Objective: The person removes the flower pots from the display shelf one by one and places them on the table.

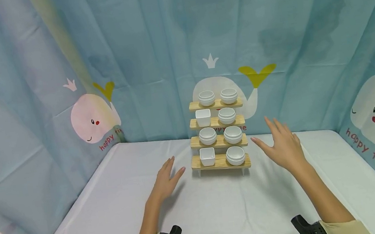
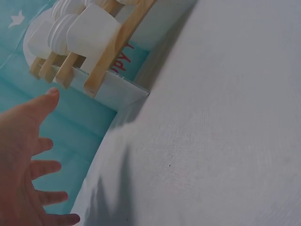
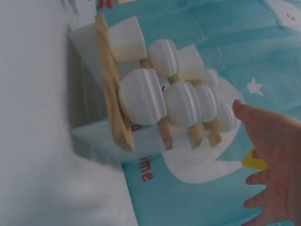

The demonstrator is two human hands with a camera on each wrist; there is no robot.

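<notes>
The left hand (image 1: 164, 181) has straight fingers and its thumb held out, and holds nothing. The right hand (image 1: 284, 147), farther off, has spread fingers and holds nothing too. The wooden shelf (image 1: 220, 143) stands on the white table (image 1: 205, 208), at two o'clock from the left hand. Eight white bowls (image 1: 236, 156) sit on it. A blue curtain (image 1: 155, 82) hangs behind, at twelve o'clock.

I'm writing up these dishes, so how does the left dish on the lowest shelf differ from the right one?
Shape: the left dish has a square outline, while the right dish is round. Sides: the left dish's walls are flat and plain, whereas the right dish has curved walls with a ridged band below its rim. Both are white and stand upright on the lowest shelf.
</notes>
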